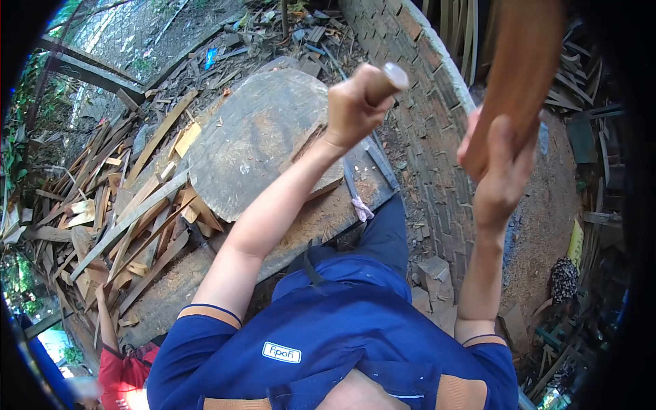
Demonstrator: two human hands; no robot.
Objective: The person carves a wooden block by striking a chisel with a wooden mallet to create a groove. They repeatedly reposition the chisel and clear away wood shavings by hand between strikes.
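Note:
My left hand point(352, 106) is raised over the right side of a big round wooden block point(253, 137), its fingers wrapped round a wooden handle point(386, 83). The blunt, pale end of that handle faces up to the right; the rest is hidden by the fist. On the right, my right hand point(502, 164) grips the lower end of a long reddish-brown board point(523, 61), held upright, close to the camera. A dark piece of wood point(311, 143) lies on the block beneath my left forearm.
Heaps of scrap wood point(143, 225) cover the left side. A low brick wall point(424, 102) curves along the right of the block. At the lower left is another person in a red shirt point(123, 372), one arm stretched toward the scrap. More slats point(465, 34) stand behind the wall.

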